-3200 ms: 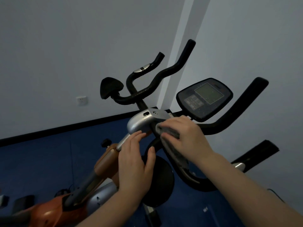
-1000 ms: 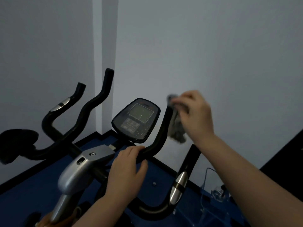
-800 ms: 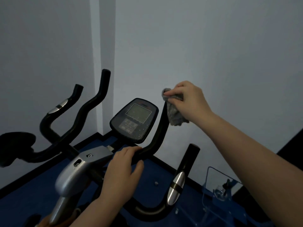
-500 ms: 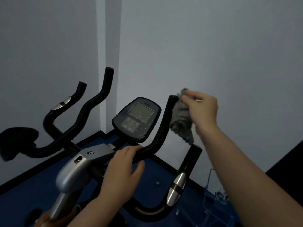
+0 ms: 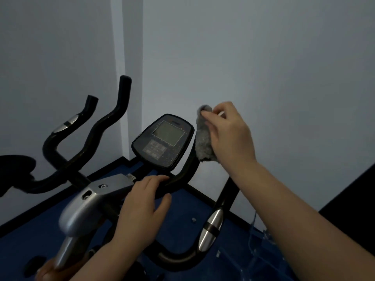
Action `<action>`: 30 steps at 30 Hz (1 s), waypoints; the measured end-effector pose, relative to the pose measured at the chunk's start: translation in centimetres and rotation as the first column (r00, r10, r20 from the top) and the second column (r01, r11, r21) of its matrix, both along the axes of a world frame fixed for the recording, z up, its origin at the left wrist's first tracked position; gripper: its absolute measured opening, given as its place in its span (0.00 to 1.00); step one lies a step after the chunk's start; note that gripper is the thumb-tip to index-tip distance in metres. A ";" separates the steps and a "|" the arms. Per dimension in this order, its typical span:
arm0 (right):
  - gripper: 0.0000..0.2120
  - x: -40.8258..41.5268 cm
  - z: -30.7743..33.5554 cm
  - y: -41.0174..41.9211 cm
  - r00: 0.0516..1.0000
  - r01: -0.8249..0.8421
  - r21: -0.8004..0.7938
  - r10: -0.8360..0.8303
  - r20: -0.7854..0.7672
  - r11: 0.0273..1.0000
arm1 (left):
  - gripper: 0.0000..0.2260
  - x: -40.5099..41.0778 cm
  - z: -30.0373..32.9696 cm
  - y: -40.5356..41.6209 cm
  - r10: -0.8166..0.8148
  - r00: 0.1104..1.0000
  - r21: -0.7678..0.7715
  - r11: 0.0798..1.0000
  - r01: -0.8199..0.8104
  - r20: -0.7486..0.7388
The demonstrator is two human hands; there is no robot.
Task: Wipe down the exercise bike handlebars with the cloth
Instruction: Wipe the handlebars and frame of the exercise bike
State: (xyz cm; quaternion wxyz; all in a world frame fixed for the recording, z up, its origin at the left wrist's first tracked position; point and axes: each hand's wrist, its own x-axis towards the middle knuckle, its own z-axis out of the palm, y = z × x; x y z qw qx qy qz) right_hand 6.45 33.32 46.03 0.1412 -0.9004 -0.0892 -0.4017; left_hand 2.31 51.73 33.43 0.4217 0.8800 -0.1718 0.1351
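Right hand (image 5: pixel 227 134) grips cloth (image 5: pixel 204 141) on upright bar (image 5: pixel 187 169) at console's (image 5: pixel 163 139) 3 o'clock; left hand (image 5: pixel 142 209) holds crossbar; wrap fully, stroke tip to bend, avoid console.

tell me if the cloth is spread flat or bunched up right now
Bunched up: the grey cloth is a crumpled wad wrapped on the upright handlebar, gripped by the right hand.

Right hand (image 5: pixel 227 134) raised with fingers curled; left hand (image 5: pixel 142 207) low, fingers curled forward.
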 end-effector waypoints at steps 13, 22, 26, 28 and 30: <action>0.10 -3.9 -6.9 6.2 0.810 -0.214 0.093 0.230 -0.540 0.972 | 0.12 -2.3 0.4 4.2 0.152 0.984 -0.052 0.986 -0.157 -0.092; 0.11 -2.7 -8.0 4.6 0.932 -0.010 0.076 0.037 -0.362 0.997 | 0.11 -8.0 -3.3 6.5 0.299 0.936 -0.127 0.937 -0.325 -0.187; 0.08 -4.5 -10.6 8.1 0.972 0.010 0.267 0.053 -0.230 0.964 | 0.11 -8.0 -3.7 6.5 0.314 0.931 -0.139 0.930 -0.341 -0.185; 0.08 -5.5 -11.3 10.0 0.965 -0.052 0.187 0.098 -0.245 0.981 | 0.11 -8.0 -4.1 6.5 0.331 0.925 -0.155 0.920 -0.360 -0.185; 0.08 -6.5 -11.8 11.5 0.928 -0.176 0.093 0.197 -0.317 0.980 | 0.11 -8.2 -4.6 6.5 0.340 0.913 -0.229 0.892 -0.389 -0.228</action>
